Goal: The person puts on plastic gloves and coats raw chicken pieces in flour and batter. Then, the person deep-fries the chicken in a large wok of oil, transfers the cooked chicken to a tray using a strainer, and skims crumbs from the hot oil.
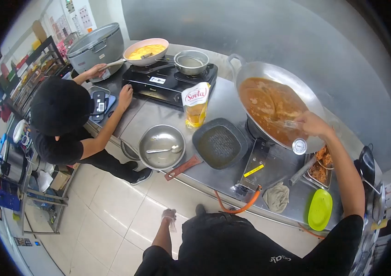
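Note:
My right hand [314, 124] reaches over the near right rim of a large wok [269, 69]. Its fingers are closed around a short, shiny, pale utensil [291, 123], whose far end meets the bubbling brown-orange liquid [273, 99]; its exact kind is unclear. Below my wrist, a round dial thermometer [299, 146] sits at the wok's edge. My left hand [169, 214] hangs low over the floor, away from the counter. A loose clear plastic glove covers it, and its fingers look curled with nothing visible in them.
A square grill pan [219, 143], a steel bowl [151, 158] with a spoon, and an oil pouch [196, 106] stand left of the wok. An orange hose [246, 206] loops along the front edge. A co-worker [62, 110] holds a frying pan [162, 43].

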`<act>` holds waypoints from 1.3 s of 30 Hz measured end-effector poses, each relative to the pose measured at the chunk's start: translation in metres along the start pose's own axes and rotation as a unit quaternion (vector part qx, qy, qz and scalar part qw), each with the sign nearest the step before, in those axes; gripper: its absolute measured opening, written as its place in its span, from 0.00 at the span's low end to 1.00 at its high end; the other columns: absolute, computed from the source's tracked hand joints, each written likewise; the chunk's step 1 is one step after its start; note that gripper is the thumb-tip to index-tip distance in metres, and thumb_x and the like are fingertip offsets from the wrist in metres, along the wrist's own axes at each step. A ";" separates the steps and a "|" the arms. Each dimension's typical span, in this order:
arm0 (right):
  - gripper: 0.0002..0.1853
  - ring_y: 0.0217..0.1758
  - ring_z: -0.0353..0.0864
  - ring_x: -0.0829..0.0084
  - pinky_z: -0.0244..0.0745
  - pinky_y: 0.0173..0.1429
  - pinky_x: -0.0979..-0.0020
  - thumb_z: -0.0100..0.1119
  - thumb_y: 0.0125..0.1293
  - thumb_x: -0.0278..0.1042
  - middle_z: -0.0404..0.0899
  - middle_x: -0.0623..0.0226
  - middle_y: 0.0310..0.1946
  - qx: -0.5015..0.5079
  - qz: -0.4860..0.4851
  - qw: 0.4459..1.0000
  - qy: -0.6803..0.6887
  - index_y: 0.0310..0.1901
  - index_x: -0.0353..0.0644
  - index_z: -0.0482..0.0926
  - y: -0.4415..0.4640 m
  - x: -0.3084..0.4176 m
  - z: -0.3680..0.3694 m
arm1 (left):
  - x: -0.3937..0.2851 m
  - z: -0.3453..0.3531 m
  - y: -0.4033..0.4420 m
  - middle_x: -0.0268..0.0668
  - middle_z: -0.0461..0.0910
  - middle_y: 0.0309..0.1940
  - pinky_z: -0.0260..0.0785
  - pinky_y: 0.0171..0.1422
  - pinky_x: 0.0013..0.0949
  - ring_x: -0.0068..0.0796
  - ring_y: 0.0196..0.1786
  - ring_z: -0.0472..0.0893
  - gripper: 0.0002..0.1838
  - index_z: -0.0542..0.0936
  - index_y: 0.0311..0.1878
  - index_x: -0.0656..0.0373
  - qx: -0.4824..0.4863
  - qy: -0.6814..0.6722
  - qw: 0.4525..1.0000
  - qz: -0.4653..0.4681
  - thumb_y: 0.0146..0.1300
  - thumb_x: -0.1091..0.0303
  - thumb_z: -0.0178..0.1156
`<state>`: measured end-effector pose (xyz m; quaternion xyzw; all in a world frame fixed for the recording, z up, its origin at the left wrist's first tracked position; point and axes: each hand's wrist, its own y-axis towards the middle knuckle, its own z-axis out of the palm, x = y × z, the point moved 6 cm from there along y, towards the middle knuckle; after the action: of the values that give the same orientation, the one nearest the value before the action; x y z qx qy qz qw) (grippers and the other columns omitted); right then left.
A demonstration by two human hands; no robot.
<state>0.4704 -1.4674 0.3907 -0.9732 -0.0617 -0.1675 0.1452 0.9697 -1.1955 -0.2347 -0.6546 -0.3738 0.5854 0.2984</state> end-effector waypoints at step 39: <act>0.16 0.27 0.79 0.71 0.72 0.34 0.68 0.47 0.58 0.25 0.77 0.60 0.22 -0.343 0.274 0.898 0.045 0.48 0.35 0.77 -0.335 -0.259 -0.073 | -0.057 0.070 -0.011 0.41 0.71 0.18 0.64 0.17 0.35 0.34 0.15 0.71 0.07 0.71 0.31 0.55 0.068 0.073 0.995 0.011 0.59 0.63 0.52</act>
<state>0.1488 -1.1898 0.4548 -0.9327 0.2749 -0.1753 -0.1544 0.8966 -1.2408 -0.2038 -0.6780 -0.3029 0.5630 0.3626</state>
